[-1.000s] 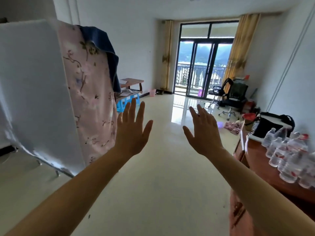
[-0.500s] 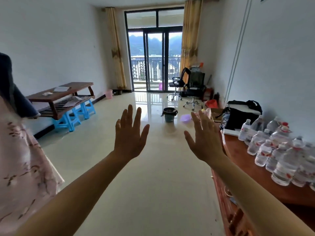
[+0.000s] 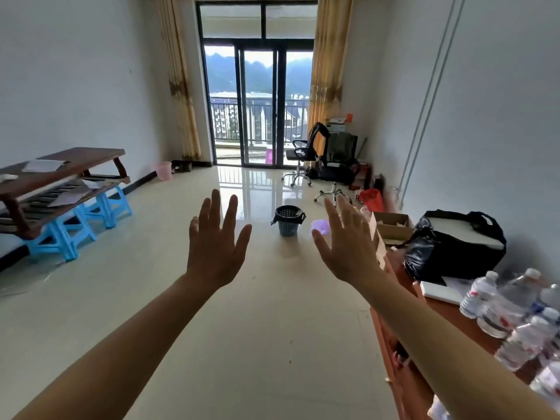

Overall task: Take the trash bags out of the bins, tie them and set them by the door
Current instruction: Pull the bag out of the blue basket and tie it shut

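A small grey mesh bin point(image 3: 288, 221) lined with a black trash bag stands on the tiled floor in the middle of the room, well beyond my hands. A pink bin point(image 3: 164, 170) sits by the far left wall near the curtain. My left hand point(image 3: 215, 242) and my right hand point(image 3: 348, 241) are both raised in front of me, palms forward, fingers spread, holding nothing. The glass balcony door point(image 3: 259, 104) closes the far end of the room.
A wooden bench on blue stools point(image 3: 60, 192) lines the left wall. Two office chairs point(image 3: 330, 159) stand at the far right. A wooden table point(image 3: 454, 310) on my right carries a black bag point(image 3: 454, 247), a cardboard box and several water bottles point(image 3: 515, 322).
The view has swung right, away from the white and pink cloth-covered thing on the left, and moved further into the room. The grey bin has come into sight. Both hands stay raised and spread.
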